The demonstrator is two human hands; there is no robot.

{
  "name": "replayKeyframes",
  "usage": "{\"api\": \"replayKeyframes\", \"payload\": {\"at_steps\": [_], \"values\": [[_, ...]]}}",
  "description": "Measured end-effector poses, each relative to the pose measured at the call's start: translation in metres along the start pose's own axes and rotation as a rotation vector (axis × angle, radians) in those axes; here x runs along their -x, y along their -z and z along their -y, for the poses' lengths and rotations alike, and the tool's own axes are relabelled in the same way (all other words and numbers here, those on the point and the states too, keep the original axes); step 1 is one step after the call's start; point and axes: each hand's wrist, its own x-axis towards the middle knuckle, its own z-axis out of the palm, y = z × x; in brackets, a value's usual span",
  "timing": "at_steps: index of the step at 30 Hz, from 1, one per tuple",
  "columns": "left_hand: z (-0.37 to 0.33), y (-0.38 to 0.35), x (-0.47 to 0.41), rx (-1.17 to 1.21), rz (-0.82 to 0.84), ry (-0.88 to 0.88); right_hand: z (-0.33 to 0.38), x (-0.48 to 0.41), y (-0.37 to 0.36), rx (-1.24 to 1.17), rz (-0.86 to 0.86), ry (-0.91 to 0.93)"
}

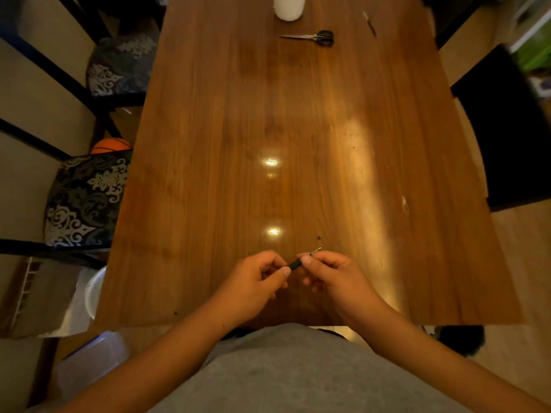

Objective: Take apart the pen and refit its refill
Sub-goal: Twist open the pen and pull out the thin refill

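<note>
Black and slim, the pen [296, 264] sits pinched between both your hands just above the near edge of the wooden table [298, 129]. Your left hand [257, 281] is curled around its rear end, your right hand [331, 271] closed on the tip end, the point poking out past the fingers. Keep the left still and twist only with the right — likely the way to unscrew the grip section. Work low over the table, so a spring can't roll off. Far beyond the pen, scissors [313, 37] lie clear of your work.
</note>
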Motion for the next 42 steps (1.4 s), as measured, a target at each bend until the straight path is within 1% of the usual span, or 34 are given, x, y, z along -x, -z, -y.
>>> {"api": "replayKeyframes", "payload": {"at_steps": [5,10,15,19,23,28,33,35,39,42], "values": [[0.0,0.002,0.004,0.015,-0.02,0.008,0.007,-0.005,0.011,-0.037,-0.031,0.03],[0.01,0.006,0.011,0.025,-0.054,0.049,0.022,-0.018,0.017,0.072,-0.116,0.073],[0.022,0.013,0.015,0.031,-0.085,0.089,0.04,-0.034,0.02,0.025,-0.093,0.048],[0.027,0.018,0.015,0.051,-0.112,0.113,0.048,-0.048,0.018,0.091,-0.13,0.081],[0.029,0.025,0.012,0.074,-0.127,0.121,0.044,-0.063,0.016,0.248,-0.195,0.115],[0.033,0.034,0.008,0.069,-0.138,0.135,0.023,-0.084,0.007,0.488,-0.22,0.022],[0.037,0.044,0.002,0.071,-0.13,0.137,-0.002,-0.106,0.004,0.878,-0.248,-0.01],[0.037,0.048,-0.001,0.079,-0.126,0.131,-0.008,-0.112,0.002,0.991,-0.248,-0.018],[0.036,0.056,-0.007,0.065,-0.118,0.12,-0.013,-0.119,-0.004,1.115,-0.22,-0.094],[0.037,0.06,-0.012,0.067,-0.114,0.114,-0.012,-0.121,-0.007,1.174,-0.208,-0.107]]}}
